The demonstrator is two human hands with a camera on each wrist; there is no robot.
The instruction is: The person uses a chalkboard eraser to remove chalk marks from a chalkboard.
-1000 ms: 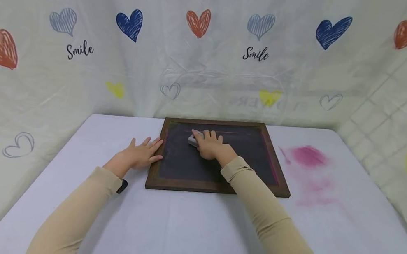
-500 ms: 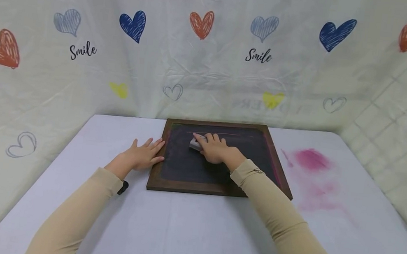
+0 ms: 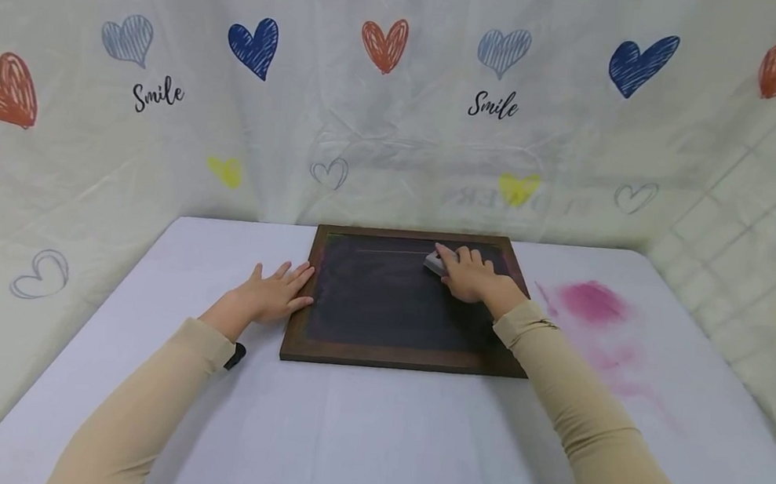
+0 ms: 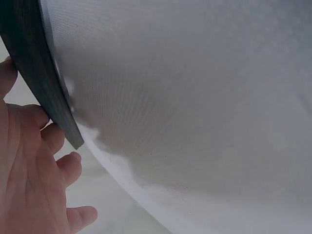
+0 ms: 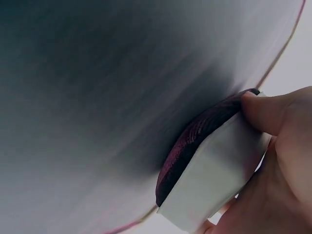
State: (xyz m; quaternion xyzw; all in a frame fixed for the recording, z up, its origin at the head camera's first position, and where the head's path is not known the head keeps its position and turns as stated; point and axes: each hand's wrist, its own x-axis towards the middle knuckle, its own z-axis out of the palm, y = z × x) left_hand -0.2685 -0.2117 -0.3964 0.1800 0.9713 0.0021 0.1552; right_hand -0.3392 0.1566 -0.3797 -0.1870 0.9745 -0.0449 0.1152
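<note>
A blackboard [image 3: 381, 304] in a brown wooden frame lies on the white table. My right hand [image 3: 471, 276] grips a chalkboard eraser [image 3: 437, 264] over the upper right part of the board. In the right wrist view the eraser [image 5: 209, 170] shows a white body and a dark felt pad tinged with pink, the pad against the board; thumb and fingers hold its sides. My left hand [image 3: 270, 294] is spread, its fingertips on the frame's left edge. The left wrist view shows those fingers [image 4: 53, 139] against the dark frame [image 4: 39, 68]. A thin faint line runs near the board's top.
Pink smudges [image 3: 591, 303] stain the white tablecloth [image 3: 338, 442] right of the board. Behind the table hangs a pale curtain [image 3: 414, 126] printed with hearts and the word "Smile", close to the board's far edge.
My right hand has slid the eraser to the right across the upper board. The line near the top looks fainter. My left hand stays on the frame.
</note>
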